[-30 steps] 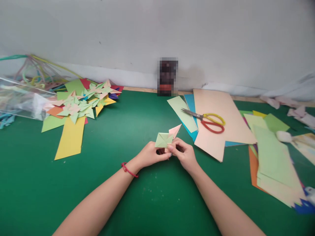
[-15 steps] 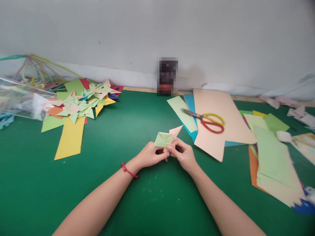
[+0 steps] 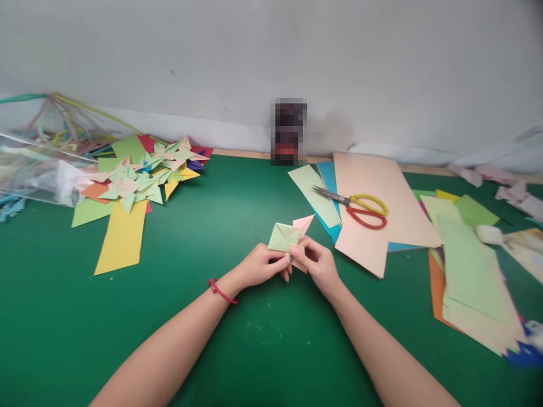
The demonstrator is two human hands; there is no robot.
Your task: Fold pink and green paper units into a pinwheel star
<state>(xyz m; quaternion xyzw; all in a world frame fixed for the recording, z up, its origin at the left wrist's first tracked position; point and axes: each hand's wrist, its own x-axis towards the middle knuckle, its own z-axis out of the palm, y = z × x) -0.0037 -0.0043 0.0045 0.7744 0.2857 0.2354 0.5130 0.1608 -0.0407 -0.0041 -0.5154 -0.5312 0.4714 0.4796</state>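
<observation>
Between my hands, above the middle of the green table [image 3: 203, 350], is a small folded paper piece [image 3: 284, 237] in pale green and pink. Its green diamond-shaped face is turned up, and a pink point [image 3: 304, 224] sticks out to the upper right. My left hand [image 3: 263, 264] grips the piece from the left and below, thumb along its lower edge. With thumb and fingers closed, my right hand [image 3: 317, 264] pinches its right side. Some of the pink paper is hidden behind the right fingers.
Scissors [image 3: 350, 200] with yellow and red handles lie on pink sheets [image 3: 407, 220]. Far left, folded paper stars [image 3: 136, 181] are heaped beside a clear plastic bag [image 3: 38, 169]. Green sheets [image 3: 475, 271] are stacked at right. A pixelated dark object [image 3: 290, 130] stands against the wall.
The folded paper has turned slightly, so its green face shows more fully. The right fingers have shifted a little on it, and more pink paper shows beneath them.
</observation>
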